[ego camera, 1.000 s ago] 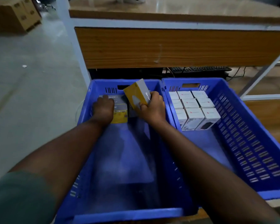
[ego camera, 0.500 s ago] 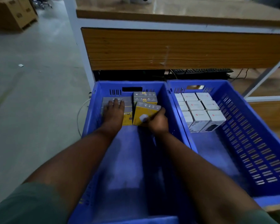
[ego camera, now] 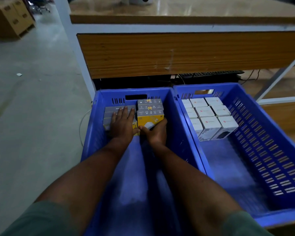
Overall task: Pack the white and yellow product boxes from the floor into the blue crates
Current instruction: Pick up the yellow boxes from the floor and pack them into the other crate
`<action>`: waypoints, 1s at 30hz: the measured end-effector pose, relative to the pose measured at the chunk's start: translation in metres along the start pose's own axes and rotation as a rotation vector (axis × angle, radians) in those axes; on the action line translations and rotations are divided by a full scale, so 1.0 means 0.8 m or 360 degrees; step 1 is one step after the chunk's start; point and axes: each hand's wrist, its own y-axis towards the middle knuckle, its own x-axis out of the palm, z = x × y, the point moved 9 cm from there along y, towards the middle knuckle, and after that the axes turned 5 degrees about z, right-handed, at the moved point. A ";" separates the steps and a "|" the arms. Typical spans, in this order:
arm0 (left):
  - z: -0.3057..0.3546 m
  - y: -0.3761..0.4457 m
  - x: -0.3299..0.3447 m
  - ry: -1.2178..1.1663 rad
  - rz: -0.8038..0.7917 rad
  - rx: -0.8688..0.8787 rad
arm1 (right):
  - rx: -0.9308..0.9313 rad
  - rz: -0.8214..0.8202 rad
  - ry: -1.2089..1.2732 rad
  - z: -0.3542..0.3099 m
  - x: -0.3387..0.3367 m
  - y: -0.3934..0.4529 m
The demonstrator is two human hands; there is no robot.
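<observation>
Two blue crates sit side by side on the floor, both running lengthwise away from the camera toward the wooden workbench (ego camera: pixel 186 53). In the left crate (ego camera: pixel 95 133), the yellow boxes (ego camera: pixel 150 108) stand packed against the far wall, three in a column running front to back, grey printed tops up and the nearest one showing its yellow face toward the person. Beside them on the left lies a second group, the grey-topped boxes (ego camera: pixel 109 114), also tight to the far end.

The left hand (ego camera: pixel 122 123) lies flat, fingers spread wide, palm pressing down on the grey-topped boxes; it grips nothing. The right hand (ego camera: pixel 156 132) is curled around the lower front of the nearest yellow box, thumb across the yellow face and fingers wrapped at its right edge, so it is closed on that box. The two hands are nearly touching at the seam between the two groups.

Over in the right crate (ego camera: pixel 279 150), the white boxes (ego camera: pixel 206 116) stand upright in a three-by-three block at the far left corner, hard against the dividing wall.

Room to move: the near two-thirds of the left crate's floor is bare blue plastic under the forearms, and a narrow strip stays open between the yellow column and the crate's right wall. The right crate has open floor in front of and to the right of the white block. Grey concrete floor (ego camera: pixel 32 116) lies clear along the left crate's outer side.
</observation>
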 end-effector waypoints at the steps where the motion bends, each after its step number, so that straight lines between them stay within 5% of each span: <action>1: 0.003 0.001 0.000 0.0034 0.0013 -0.0003 | -0.0012 -0.0003 0.0015 0.001 0.000 0.000; 19: 0.017 0.014 0.007 0.0196 0.0023 -0.0087 | -0.0030 -0.0212 0.0447 0.044 0.026 0.047; 30: 0.016 0.014 0.000 -0.0048 -0.0005 -0.0025 | -0.0052 -0.0347 0.0503 0.034 0.033 0.057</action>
